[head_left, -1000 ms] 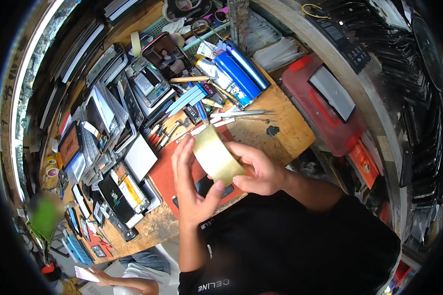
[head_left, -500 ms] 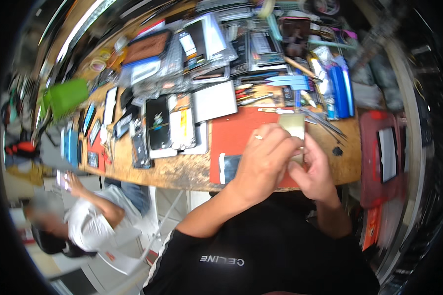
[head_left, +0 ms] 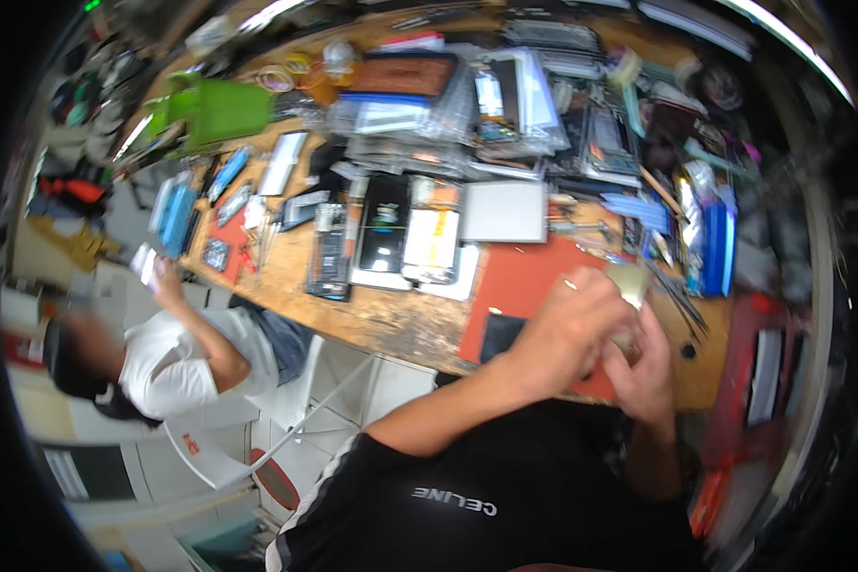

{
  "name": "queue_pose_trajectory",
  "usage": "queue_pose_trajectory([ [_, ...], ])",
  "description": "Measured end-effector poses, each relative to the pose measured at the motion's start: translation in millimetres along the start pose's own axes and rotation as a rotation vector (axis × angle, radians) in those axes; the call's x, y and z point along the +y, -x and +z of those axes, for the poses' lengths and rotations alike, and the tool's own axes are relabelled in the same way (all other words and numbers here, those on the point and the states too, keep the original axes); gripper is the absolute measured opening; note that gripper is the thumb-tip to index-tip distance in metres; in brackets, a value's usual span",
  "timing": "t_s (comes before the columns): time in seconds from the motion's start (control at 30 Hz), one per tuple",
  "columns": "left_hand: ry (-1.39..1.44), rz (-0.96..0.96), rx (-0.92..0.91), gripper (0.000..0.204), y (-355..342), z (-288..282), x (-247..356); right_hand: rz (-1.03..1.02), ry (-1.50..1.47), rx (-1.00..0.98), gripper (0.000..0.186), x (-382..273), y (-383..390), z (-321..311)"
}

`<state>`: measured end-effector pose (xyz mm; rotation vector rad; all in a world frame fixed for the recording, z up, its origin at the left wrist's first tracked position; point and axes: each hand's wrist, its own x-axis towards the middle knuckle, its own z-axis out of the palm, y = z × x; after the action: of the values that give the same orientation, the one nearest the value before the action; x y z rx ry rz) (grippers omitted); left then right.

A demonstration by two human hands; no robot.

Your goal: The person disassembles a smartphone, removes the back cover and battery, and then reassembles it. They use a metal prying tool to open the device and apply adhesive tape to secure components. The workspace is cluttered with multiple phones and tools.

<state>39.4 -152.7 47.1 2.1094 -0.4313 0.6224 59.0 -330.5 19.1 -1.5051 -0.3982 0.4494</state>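
My left hand, with a ring on one finger, is curled over the near part of a flat, pale gold piece. My right hand pinches the same piece from the right, thumb and fingers closed along its side. Its far end shows shiny beyond my fingers; the exact kind cannot be made out, and the lower part is mostly hidden. Both hands are above a red mat on the wooden bench. A dark flat rectangle lies on the mat beside my left wrist.
Left of the mat are opened phones and a white flat box. Tweezers lie at right, near blue tubes. Stacked devices and plastic sleeves fill the back. A green bin stands far left; a seated person holds a phone.
The view has swung left, so the bench and my hands appear farther right and lower. Both hands keep their closed hold on the gold piece.
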Motion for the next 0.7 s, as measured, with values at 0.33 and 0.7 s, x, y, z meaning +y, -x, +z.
queue_pose_trajectory([
  [0.33, 0.031, 0.026, 0.047, 0.015, -2.0, -0.2, -4.9, -0.019, -0.060, -0.082, 0.063, -14.0, -11.0, -0.5],
  [0.7, -0.170, 0.095, -0.155, 0.033, -16.4, -6.3, -16.3, -0.054, -0.062, -0.059, 0.066, -12.3, -11.8, 4.5],
])
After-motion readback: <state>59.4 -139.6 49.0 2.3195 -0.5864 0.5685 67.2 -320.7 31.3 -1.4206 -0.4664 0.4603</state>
